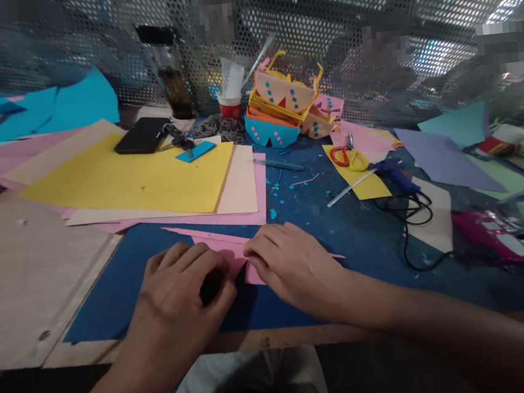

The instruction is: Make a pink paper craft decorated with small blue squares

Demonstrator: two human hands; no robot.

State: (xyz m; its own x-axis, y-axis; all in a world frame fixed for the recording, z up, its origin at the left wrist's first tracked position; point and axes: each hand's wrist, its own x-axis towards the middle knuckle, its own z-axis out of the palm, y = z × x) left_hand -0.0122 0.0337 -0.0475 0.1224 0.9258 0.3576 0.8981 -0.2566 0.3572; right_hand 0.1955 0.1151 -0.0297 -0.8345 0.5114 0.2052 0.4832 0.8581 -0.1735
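Observation:
A piece of pink paper [220, 242] with a folded strip and pointed ends lies on the blue table surface [112, 279], near the front edge. My left hand [184, 284] has thumb and fingers closed on its left part, by a crease. Close beside it, my right hand [291, 264] grips the paper near the middle, fingers bent over it. Both hands cover much of the sheet, so its full shape is hidden. Beyond the hands lie stacked sheets, with yellow paper [149, 176] on top.
Decorated paper crafts [276, 105] stand at the back near a paper cup [231, 104] and a bottle [169, 75]. Scissors [349, 157] and a glue gun [394, 174] with a black cord lie right. A black phone-like object [140, 136] and keys [182, 139] rest on the sheets.

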